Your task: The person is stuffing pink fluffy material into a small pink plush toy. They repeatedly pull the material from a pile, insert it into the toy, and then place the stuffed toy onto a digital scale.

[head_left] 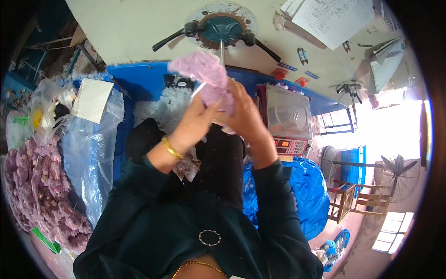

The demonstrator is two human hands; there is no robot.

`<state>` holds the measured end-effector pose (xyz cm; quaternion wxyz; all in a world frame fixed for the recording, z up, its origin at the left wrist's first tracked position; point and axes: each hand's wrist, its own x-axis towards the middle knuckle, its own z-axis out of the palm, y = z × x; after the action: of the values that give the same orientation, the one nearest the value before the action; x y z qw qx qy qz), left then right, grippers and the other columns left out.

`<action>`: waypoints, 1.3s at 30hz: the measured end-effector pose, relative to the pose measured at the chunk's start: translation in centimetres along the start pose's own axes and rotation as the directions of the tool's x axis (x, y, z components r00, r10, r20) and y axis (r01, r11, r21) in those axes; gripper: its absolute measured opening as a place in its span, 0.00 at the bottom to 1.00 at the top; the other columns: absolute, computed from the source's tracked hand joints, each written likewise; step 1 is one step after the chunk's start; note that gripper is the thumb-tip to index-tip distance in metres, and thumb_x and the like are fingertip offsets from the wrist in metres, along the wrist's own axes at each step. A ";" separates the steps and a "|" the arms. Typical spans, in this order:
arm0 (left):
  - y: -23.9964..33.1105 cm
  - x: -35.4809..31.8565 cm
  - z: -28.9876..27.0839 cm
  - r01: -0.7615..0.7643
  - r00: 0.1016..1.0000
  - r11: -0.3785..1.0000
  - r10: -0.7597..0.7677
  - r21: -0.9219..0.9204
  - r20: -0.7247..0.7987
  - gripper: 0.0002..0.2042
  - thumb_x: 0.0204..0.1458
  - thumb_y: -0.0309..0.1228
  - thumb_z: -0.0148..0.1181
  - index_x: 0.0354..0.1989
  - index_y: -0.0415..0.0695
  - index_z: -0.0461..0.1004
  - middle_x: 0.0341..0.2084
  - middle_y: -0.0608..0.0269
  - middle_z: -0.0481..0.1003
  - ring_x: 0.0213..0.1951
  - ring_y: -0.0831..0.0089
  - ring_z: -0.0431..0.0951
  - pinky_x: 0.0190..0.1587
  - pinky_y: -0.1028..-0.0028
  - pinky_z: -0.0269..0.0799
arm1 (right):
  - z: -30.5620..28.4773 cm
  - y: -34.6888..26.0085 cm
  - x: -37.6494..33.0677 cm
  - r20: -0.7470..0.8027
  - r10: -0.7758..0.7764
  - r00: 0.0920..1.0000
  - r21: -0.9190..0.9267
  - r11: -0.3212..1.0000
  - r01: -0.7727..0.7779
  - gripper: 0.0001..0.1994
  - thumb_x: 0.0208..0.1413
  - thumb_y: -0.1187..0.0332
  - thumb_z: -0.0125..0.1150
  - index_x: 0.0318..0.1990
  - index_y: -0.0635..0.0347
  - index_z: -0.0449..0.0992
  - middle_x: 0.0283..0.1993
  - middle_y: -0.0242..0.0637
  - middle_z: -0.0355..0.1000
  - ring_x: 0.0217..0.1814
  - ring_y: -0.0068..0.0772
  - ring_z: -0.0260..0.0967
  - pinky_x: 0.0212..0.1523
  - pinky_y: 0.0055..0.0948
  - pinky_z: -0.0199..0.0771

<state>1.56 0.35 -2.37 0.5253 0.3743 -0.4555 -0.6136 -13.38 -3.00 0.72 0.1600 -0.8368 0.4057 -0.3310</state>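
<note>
Both hands hold a pale pink plush skin (pixel 200 67), blurred by motion, in front of a metal tube (pixel 222 53). Its lower part is gripped by my left hand (pixel 193 123), which has a gold bangle at the wrist. Closed around the right side of the same plush is my right hand (pixel 244 114). The tube comes out of a round green fitting (pixel 222 29) with two black lever handles. Whether the tube's end goes into the plush or behind it, I cannot tell. White fluffy stuffing (pixel 160 109) lies below, near my left forearm.
Mauve plush pieces (pixel 37 186) heap at the left beside a clear plastic bag (pixel 93 153). A red-sided scale (pixel 290 116) stands to the right, above a blue plastic sack (pixel 306 195). Papers (pixel 332 21) hang on the pale panel. Fans and a wooden chair (pixel 341 202) stand far right.
</note>
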 end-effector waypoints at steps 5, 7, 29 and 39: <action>0.8 -2.9 -0.4 -0.255 0.966 0.925 0.255 0.281 0.035 0.25 0.59 0.29 0.51 0.61 0.35 0.51 0.54 0.53 0.64 0.56 0.68 0.65 0.60 0.70 0.59 | 1.3 -2.4 -1.7 -0.036 0.132 0.991 0.121 0.985 -0.127 0.39 0.36 0.69 0.70 0.60 0.62 0.58 0.49 0.54 0.67 0.51 0.58 0.67 0.50 0.41 0.70; 2.0 -3.3 1.3 -0.314 0.949 0.916 0.307 0.250 0.070 0.30 0.58 0.26 0.51 0.66 0.37 0.44 0.57 0.55 0.62 0.56 0.68 0.65 0.56 0.70 0.64 | 0.8 -1.8 -1.8 -0.030 0.113 0.993 0.393 0.915 -0.092 0.38 0.37 0.71 0.68 0.61 0.61 0.59 0.51 0.54 0.68 0.53 0.55 0.68 0.52 0.39 0.70; 3.3 -2.8 1.4 -0.030 0.999 0.980 0.037 0.196 -0.034 0.24 0.57 0.31 0.55 0.58 0.38 0.55 0.39 0.59 0.72 0.28 0.78 0.73 0.26 0.81 0.70 | 0.9 -2.6 -2.6 -0.027 0.263 0.964 0.358 0.903 -0.237 0.42 0.34 0.69 0.71 0.60 0.65 0.56 0.53 0.55 0.65 0.56 0.58 0.64 0.55 0.40 0.65; 0.7 -7.0 -2.9 0.174 0.980 0.961 -0.191 0.215 0.060 0.18 0.57 0.32 0.55 0.53 0.37 0.64 0.42 0.58 0.72 0.31 0.79 0.75 0.30 0.80 0.72 | -9.9 14.2 -9.1 0.224 0.702 0.676 0.337 0.595 -0.730 0.36 0.37 0.57 0.76 0.54 0.65 0.69 0.45 0.41 0.74 0.45 0.30 0.71 0.43 0.31 0.73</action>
<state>5.68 6.71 -2.68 0.4053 0.4428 -0.5017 -0.6229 -32.40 -4.67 -3.59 0.4600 -0.5625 0.6248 -0.2857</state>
